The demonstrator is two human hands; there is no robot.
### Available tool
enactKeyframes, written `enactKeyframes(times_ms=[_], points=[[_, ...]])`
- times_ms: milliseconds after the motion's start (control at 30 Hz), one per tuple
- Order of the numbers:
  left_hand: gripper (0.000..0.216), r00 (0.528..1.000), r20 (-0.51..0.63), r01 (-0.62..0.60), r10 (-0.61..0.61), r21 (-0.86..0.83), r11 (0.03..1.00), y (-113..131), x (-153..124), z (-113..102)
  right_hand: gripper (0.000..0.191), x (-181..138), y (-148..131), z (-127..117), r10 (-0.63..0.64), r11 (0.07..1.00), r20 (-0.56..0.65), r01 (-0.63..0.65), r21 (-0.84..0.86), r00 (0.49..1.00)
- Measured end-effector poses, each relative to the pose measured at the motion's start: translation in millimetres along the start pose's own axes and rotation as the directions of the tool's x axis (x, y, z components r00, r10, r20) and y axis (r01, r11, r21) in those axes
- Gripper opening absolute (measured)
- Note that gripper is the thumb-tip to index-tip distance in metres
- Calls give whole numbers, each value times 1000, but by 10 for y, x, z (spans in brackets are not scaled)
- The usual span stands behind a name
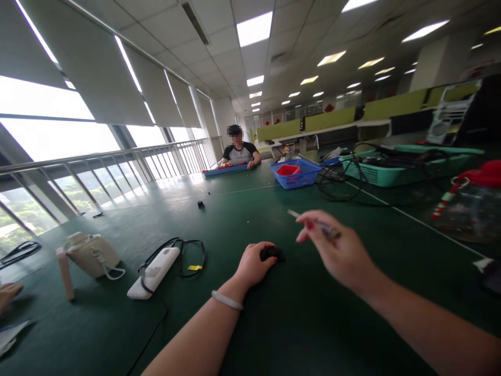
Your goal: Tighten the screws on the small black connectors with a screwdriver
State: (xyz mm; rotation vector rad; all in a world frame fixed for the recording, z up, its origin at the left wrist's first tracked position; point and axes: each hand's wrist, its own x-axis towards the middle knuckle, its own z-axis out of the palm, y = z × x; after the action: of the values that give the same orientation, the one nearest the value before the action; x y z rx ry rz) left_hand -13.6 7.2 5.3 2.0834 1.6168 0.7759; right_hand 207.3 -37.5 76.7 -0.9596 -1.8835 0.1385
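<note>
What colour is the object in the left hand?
The object is black; it shows best in the head view.

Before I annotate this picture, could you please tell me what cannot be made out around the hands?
All in the head view:
Black object: partly covered by the left hand.
Slim tool: blurred, partly covered by the right hand; its type is unclear.
Another person's hand: cut off by the left edge.

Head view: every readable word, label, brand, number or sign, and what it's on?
None readable.
White oblong plastic device: faint grey print, too small.
Yellow tag on the thin black cable: too small.
Red diamond-shaped signs in the background: too far, blurred.
Slim pale-tipped pen-like tool in the right hand: blurred, no text discernible.
</note>
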Motion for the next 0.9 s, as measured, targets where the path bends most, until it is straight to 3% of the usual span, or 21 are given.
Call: enactKeyframes(times_ms=[133, 200, 300, 467, 667, 900], points=[[40, 1000, -18, -5, 5, 1, 1000, -7, 10, 22, 18, -266, 64, 227, -165, 983, 136, 174, -55, 977], [39, 999, -23, -35, 35, -1, 999, 4, 7, 24, 14, -380, 103, 303, -292, 948, 243, 313, -55, 925], [38, 997, -32, -68, 68, 6, 998, 23, 1, 23, 15, -441, 105, 331, -359, 919, 309, 392, -51, 881], [38, 997, -35, -74, 74, 14, 997, 31, -3, 31, 17, -412, 80, 299, -324, 928, 375, 369, -52, 869], [39, 997, -18, -78, 79, 25, 997, 7, 3, 35, 14, -431, 128, 306, -284, 952, 338, 307, -16, 897], [40, 995, -27, -94, 94, 29, 995, 21, -2, 35, 14, -425, 52, 310, -206, 965, 385, 252, -72, 900]])
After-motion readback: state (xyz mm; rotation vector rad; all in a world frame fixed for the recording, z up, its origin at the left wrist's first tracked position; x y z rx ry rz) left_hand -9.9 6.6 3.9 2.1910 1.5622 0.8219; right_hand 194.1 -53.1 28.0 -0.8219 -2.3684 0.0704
